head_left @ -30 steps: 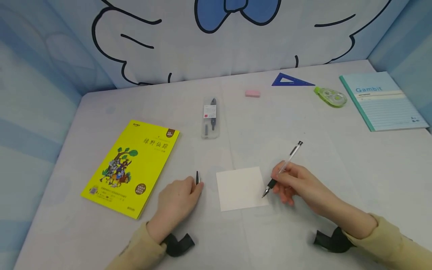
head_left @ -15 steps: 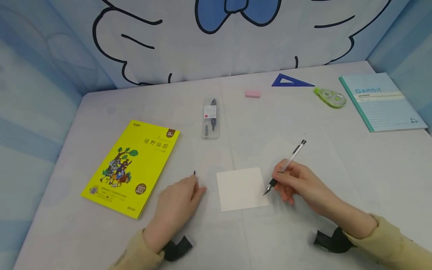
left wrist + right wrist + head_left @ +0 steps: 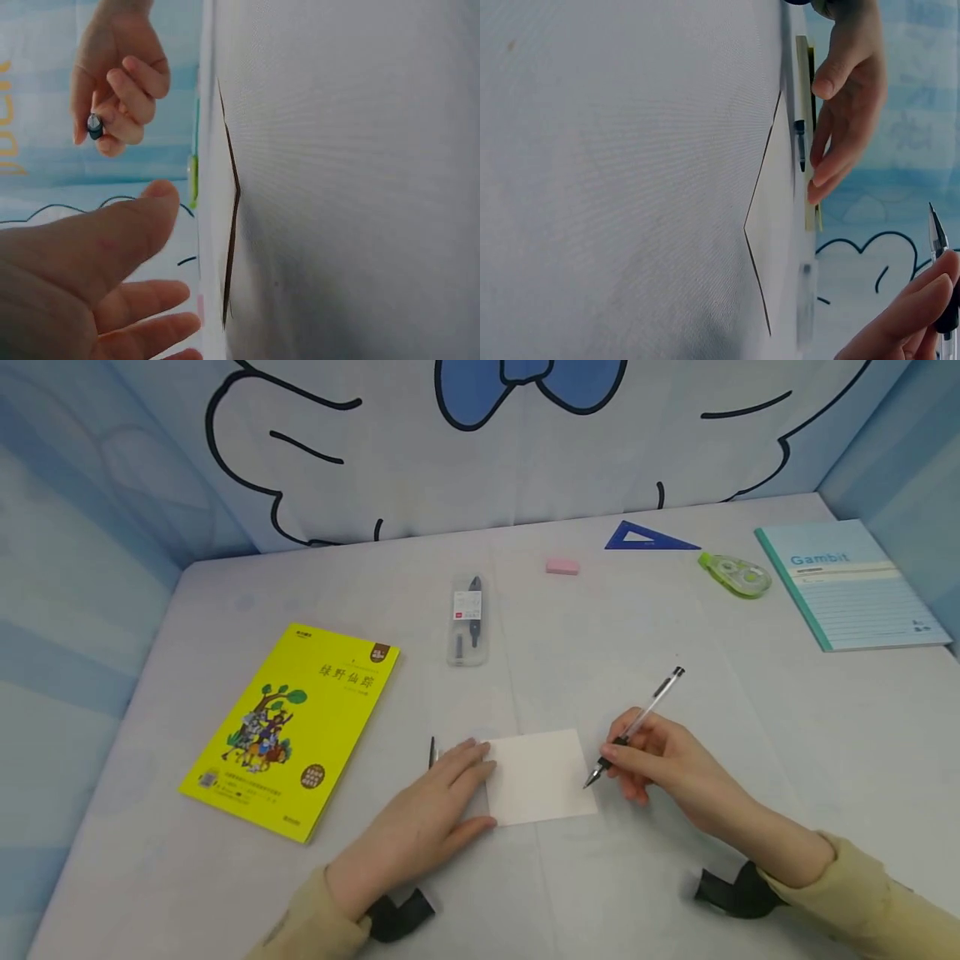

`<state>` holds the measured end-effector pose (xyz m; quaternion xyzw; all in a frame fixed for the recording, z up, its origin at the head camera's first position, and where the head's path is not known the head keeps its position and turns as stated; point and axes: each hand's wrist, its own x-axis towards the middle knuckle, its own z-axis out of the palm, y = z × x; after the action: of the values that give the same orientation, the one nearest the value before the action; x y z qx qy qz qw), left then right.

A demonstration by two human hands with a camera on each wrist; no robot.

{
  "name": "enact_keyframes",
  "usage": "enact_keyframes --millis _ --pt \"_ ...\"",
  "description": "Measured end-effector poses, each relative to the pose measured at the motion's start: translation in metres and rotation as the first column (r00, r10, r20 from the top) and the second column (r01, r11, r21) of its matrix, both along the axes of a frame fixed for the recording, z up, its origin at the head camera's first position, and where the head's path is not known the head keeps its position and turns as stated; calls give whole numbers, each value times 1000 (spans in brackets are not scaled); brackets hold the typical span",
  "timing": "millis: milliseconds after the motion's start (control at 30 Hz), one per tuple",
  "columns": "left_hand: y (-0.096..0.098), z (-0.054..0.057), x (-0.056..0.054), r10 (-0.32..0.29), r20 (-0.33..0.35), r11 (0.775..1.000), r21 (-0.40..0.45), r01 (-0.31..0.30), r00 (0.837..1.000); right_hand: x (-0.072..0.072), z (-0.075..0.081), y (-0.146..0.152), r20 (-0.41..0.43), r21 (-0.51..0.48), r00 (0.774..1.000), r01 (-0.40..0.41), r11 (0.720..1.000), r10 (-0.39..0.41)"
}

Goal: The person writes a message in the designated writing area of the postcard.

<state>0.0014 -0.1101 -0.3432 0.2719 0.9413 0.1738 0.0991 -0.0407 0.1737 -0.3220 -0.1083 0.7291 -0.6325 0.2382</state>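
Two bare hands are at work before me over a blank white paper card [image 3: 536,781] in the table's near middle. The left hand [image 3: 420,818] has its fingers stretched out and gripping nothing, and covers the card's left edge; whether they touch it I cannot tell. Underneath, a slim black-tipped object [image 3: 432,753] peeks out, too hidden to call pen or cap. The right hand [image 3: 667,760] pinches a clear-barrelled gel pen [image 3: 647,711], its nib raised over the card's right edge, while its lower fingers curl loosely. Both sleeves [image 3: 318,914] run out of sight, and each wrist's black band [image 3: 401,917] shows only in part. Farther off, the clear compass case [image 3: 468,627] blurs to a smear from the right wrist, and the blue bow [image 3: 525,370] on the backdrop is cut off on top.
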Motion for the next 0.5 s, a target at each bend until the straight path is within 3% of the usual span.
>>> enact_keyframes --millis 100,267,500 --pt "0 -5 -3 3 17 1000 -11 -3 1000 0 0 -1 -1 2 1000 -10 1000 10" --pt "1 -11 -5 -17 -25 997 -71 15 1000 -1 0 -3 -8 -4 1000 -22 1000 22" --pt "9 -10 -3 21 -58 995 -98 -26 998 -3 -2 -11 -29 23 999 -18 1000 19"
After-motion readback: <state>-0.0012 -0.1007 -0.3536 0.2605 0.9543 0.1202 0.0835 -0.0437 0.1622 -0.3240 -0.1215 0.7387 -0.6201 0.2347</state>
